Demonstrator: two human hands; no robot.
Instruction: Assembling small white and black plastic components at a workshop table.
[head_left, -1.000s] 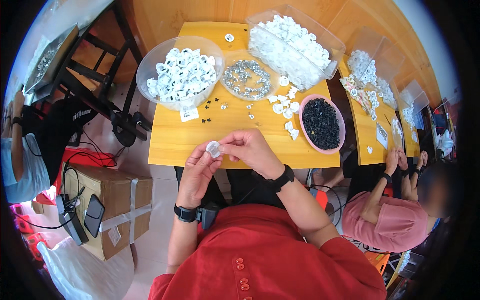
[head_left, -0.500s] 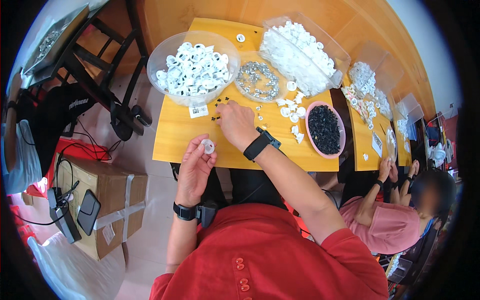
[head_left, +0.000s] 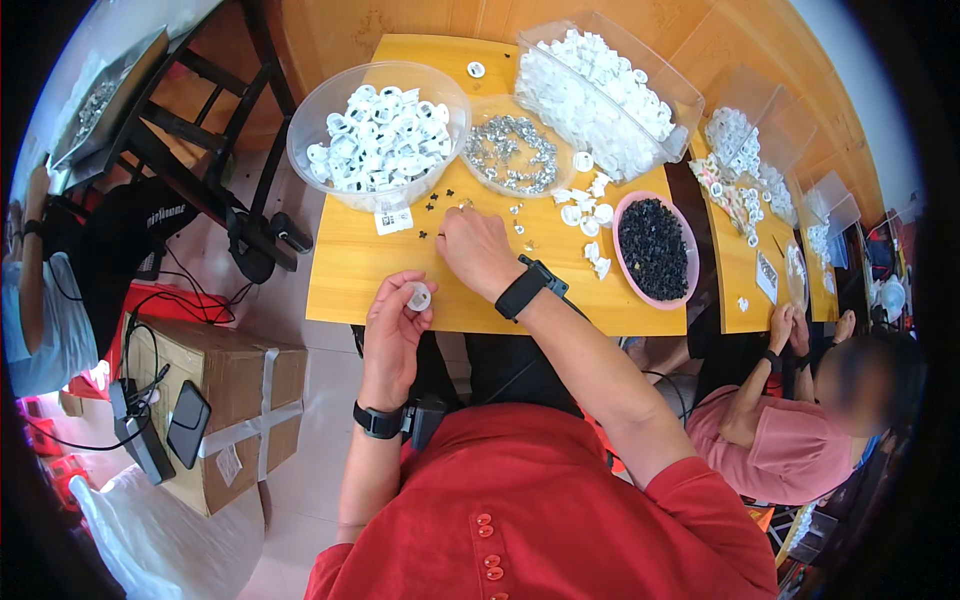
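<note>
My left hand pinches a small round white plastic part between thumb and fingers, just over the table's near edge. A dark spot shows in the middle of its face. My right hand is down at the tabletop, fingers bent and pressed together. Whatever they hold, if anything, is hidden. Just beyond its fingertips lie several tiny black pieces. To their right are a few small metal bits.
On the yellow table stand a clear tub of white parts, a shallow dish of metal pieces, a clear bin of white parts and a pink bowl of black pieces. A co-worker sits at right.
My right hand has drawn slightly toward me across the tabletop, its fingers still together. The left hand keeps the round white part in nearly the same place. The whole view has shifted a little.
</note>
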